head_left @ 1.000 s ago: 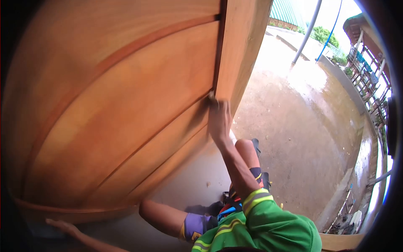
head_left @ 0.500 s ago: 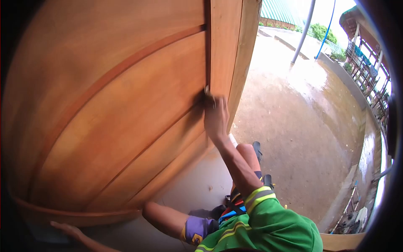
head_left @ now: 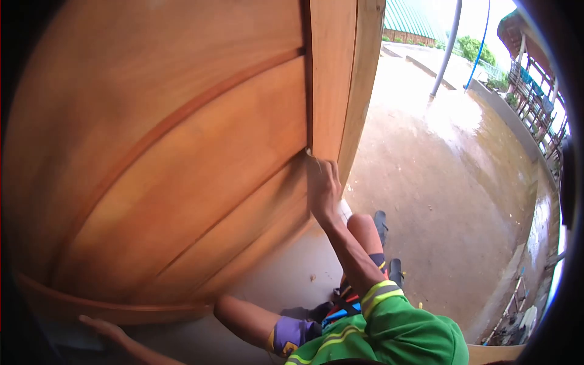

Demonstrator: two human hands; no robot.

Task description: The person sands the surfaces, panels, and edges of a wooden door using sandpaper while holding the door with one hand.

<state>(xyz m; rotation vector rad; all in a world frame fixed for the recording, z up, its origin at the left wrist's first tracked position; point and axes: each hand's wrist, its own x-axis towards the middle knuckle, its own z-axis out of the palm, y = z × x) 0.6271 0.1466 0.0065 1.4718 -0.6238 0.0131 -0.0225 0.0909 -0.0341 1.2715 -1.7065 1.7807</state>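
Note:
A large orange-brown wooden door (head_left: 182, 182) with curved and straight grooves fills the left side. My right hand (head_left: 323, 182) is closed around a small pale piece, too small to name, pressed at the groove where the panel meets the upright edge board (head_left: 331, 79). My left hand (head_left: 102, 327) is low at the far left, fingers stretched out, beside the door's bottom edge (head_left: 121, 313). Nothing shows in it.
My bent knees (head_left: 243, 316) are beneath the door's edge, over a grey floor (head_left: 292, 261). Outside at the right are wet concrete ground (head_left: 444, 201), a grey pole (head_left: 447, 48), a blue line (head_left: 477, 45) and a railed structure (head_left: 529, 91).
My right hand moved up the groove, then slightly back down, staying closed on the small piece. The view has shifted a little. My left hand stays low at the left.

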